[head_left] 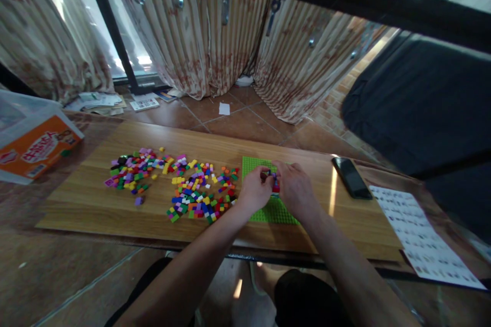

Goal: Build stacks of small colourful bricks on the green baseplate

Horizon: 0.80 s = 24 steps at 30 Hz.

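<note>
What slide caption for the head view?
Left hand and right hand at small bricks over a green baseplate, loose bricks alongside.

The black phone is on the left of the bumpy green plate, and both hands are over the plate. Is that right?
Not quite: the black phone is on the right of the bumpy green plate, as the head view shows. The left hand and right hand are indeed over the plate.
</note>
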Tool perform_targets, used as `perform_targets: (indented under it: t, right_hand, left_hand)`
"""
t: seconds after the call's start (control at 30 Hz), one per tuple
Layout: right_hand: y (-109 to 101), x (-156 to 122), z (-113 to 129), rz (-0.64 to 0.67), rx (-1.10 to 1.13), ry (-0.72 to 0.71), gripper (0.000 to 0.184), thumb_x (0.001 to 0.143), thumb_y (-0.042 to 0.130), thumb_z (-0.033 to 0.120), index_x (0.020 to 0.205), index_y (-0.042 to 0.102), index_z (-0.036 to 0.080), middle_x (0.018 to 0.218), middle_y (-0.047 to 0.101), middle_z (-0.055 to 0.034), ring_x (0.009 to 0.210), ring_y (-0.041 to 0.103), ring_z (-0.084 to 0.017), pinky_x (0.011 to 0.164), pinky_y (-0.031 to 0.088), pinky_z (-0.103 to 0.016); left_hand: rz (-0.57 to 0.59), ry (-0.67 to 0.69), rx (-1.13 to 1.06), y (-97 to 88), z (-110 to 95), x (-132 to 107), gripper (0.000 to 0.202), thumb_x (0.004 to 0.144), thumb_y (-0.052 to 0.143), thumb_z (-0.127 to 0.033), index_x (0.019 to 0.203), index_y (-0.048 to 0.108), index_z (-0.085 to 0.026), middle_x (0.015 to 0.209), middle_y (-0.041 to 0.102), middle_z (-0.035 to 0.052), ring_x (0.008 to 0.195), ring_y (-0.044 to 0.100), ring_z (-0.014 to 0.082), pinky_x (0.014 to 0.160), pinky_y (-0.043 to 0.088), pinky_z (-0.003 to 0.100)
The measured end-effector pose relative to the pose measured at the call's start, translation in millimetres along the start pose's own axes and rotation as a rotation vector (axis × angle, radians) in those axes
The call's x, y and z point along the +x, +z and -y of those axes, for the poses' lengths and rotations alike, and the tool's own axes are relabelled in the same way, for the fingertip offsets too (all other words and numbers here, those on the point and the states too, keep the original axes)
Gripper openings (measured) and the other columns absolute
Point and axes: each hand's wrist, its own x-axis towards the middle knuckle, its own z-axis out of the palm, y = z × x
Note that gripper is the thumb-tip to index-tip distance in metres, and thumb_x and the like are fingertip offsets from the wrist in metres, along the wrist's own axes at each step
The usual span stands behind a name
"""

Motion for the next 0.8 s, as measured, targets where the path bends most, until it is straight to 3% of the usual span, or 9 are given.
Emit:
perform_targets:
  t: [0.33,0.8]
  right_hand:
    - [-7.5,7.9,2.8,0.099,-0.168,-0.065,0.035,0.081,0.042,0.002,0.11,0.059,0.013,0.092,0.068,-0.0121,0.085,0.054,-0.025,0.08,0.04,-0.034]
    - [-0.1,5.6,-3.8,0.049,-0.089,-0.013,0.035,0.083,0.044,0.005,0.113,0.06,0.017,0.086,0.068,-0.0104,0.084,0.054,-0.025,0.076,0.042,-0.034]
  left_hand:
    - [0.015,-0.007,-0.026,2.2,2.5,-1.2,0.022,0.08,0.058,-0.019,0.102,0.064,-0.015,0.075,0.066,0.0014,0.066,0.059,0.012,0.065,0.045,0.023]
    - [0.003,-0.034,0.004,3.6,-1.2,-4.5,0.022,0.076,0.062,-0.017,0.097,0.063,-0.016,0.077,0.067,0.0011,0.068,0.06,0.0124,0.064,0.045,0.023]
